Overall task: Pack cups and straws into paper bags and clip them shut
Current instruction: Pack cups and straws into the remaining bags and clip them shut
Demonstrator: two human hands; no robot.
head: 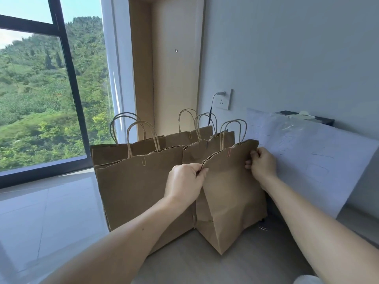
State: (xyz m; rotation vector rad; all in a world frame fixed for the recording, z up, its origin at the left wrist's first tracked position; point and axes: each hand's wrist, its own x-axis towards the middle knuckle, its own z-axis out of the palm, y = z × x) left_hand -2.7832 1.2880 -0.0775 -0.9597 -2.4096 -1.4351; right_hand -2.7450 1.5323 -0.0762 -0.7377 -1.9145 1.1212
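Observation:
Several brown paper bags with twisted handles stand on the floor. The nearest bag (pixel 229 187) is closed at the top with a red paper clip (pixel 229 153). My left hand (pixel 184 181) pinches its upper left edge. My right hand (pixel 262 162) grips its upper right corner. A larger bag (pixel 135 191) to the left carries a pale clip (pixel 144 160) at its mouth. More bags (pixel 194 138) stand behind, one with a blue clip (pixel 206 144). No cups or straws show.
A white sheet of paper or plastic (pixel 311 160) leans against the wall at right, over a dark box (pixel 324 120). A wall socket (pixel 224 101) with a plugged cable sits behind the bags. A big window (pixel 41 89) is left, a wooden door (pixel 174 68) behind.

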